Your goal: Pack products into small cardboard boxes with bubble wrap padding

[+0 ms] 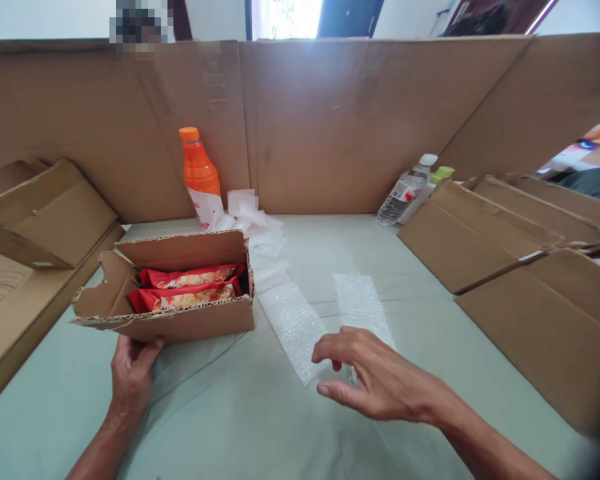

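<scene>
an open cardboard box point(195, 327) holding two red packets point(195, 297) is near the left edge of the surface point(255, 427); the left hand point(133, 373) is at its near lower side, fingers partly hidden, so i can't tell if it grips. the right hand point(380, 373) is open and empty by two bubble-wrap strips point(290, 320). i'd call this steadying the box while reaching for wrap; taking a strip calls for a pinch. along the far edge, an orange bottle point(200, 173) stands before a cardboard wall point(340, 127), a bright doorway point(293, 19) beyond.

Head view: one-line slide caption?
Left hand touches an open cardboard box holding red packets; right hand hovers, open, near two bubble-wrap strips.
</scene>
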### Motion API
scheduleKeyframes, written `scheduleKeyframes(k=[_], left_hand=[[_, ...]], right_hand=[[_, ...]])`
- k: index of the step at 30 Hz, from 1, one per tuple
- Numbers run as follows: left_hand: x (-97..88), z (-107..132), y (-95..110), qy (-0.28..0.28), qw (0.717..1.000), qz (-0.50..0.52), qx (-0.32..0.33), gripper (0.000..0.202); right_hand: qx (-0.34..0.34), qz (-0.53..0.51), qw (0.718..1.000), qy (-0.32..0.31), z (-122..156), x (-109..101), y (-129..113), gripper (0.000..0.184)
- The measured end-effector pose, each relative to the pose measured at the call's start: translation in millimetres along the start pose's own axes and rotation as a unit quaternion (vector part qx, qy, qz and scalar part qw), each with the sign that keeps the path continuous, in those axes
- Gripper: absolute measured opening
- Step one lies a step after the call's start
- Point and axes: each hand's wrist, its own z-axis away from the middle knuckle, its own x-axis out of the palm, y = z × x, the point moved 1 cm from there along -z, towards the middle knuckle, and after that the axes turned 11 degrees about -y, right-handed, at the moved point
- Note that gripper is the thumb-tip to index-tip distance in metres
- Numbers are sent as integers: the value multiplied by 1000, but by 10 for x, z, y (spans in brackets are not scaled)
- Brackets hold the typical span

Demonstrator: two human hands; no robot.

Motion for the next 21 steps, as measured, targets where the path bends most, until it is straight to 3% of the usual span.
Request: scheduleKeyframes(k=[3,5,9,11,15,18,21], left_hand=[[19,8,49,-3,1000,-6,10,44],[22,6,57,-5,1000,-14,13,45],[25,4,52,-14,1000,-9,15,50],[17,6,37,-17,1000,6,12,52],[-19,3,-50,-30,999,33,3,50],[-27,-5,-138,-39,997,65,-10,46],[-11,17,-181,-38,996,76,-18,45]], right_hand=[[4,-26,999,23,-318,-65,10,26],[-14,23,998,51,-666,-42,89,24],[-24,148,988,29,-1176,112,320,21],[23,195,980,16,-1178,154,438,20],[139,251,957,42,-842,86,581,29],[74,198,972,106,-672,69,505,29],[-27,92,987,126,-708,227,324,51]])
